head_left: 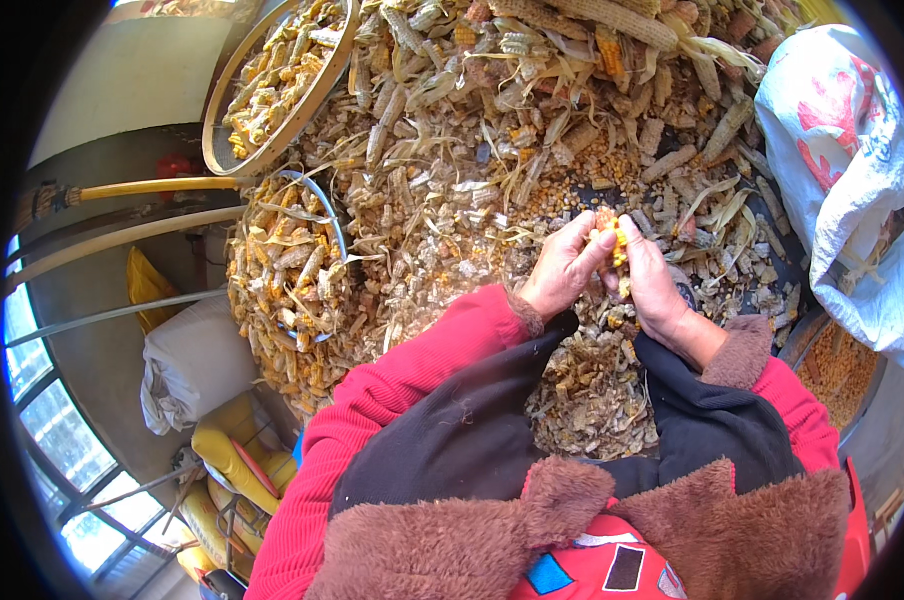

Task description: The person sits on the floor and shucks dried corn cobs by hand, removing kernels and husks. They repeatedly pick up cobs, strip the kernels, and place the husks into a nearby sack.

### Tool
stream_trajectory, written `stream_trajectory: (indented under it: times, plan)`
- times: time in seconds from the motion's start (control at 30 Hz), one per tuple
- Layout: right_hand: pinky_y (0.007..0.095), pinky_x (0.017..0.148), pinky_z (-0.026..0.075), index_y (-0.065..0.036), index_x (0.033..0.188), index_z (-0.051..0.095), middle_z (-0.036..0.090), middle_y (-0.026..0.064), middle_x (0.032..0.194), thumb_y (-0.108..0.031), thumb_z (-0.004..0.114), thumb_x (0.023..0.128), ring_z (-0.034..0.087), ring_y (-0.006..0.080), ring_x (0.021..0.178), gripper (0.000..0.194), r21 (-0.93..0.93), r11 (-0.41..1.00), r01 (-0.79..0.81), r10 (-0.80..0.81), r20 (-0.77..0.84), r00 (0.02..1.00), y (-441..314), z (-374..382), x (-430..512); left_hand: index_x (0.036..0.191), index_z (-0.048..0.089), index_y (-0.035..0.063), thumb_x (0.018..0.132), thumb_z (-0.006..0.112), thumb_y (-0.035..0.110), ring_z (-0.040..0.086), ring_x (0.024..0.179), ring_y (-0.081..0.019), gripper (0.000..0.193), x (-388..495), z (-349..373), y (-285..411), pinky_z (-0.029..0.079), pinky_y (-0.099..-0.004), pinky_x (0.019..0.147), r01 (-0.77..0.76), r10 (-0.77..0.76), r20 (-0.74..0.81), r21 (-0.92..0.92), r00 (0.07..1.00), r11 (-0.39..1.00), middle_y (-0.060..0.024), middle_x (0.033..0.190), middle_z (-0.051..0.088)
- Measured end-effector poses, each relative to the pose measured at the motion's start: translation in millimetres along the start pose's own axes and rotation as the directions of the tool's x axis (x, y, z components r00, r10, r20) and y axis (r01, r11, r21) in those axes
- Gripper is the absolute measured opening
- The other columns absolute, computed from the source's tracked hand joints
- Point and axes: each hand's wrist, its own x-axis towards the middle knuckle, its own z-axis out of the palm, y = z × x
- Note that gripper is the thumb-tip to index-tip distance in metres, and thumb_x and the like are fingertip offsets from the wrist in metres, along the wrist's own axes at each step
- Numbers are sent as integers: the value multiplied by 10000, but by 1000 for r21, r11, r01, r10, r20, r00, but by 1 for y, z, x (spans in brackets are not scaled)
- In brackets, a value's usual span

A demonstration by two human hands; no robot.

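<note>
Between my two hands is a short piece of corn cob (618,244) with yellow kernels along one side and a bare reddish end. My left hand (569,262) grips it from the left, thumb pressed against the kernels. From the right, my right hand (653,281) holds the same piece with its thumb near the top; some of its fingers are hidden behind the cob. Just beyond my hands lie loose yellow kernels (557,196) among stripped cob pieces. Broken cob bits (594,405) are heaped between my knees.
A large heap of cobs and dry husks (437,165) spreads ahead. At upper left a round sieve (213,142) holds cobs. A blue-rimmed basket (337,225) with cobs stands left. To the right are a white woven sack (846,195) and a container of kernels (834,375).
</note>
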Motion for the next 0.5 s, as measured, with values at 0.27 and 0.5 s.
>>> stream_trajectory:
  times: [0.27,0.5]
  plan:
    - [279,667,474,11,1180,633,652,43,836,-393,401,1066,571,103,723,479,-377,881,287,-323,-34,946,-1,-5,8,1082,586,11,1036,522,253,636,688,-81,255,9,1,2,520,-240,602,-175,189,-125,112,974,978,-24,880,640]
    - [282,632,466,32,1070,640,637,39,812,-405,384,1068,562,112,691,506,-355,917,183,-223,-75,972,4,-8,6,1162,583,26,1043,507,244,609,676,-83,260,9,-3,9,499,-220,579,56,-47,50,-187,998,981,-12,894,630]
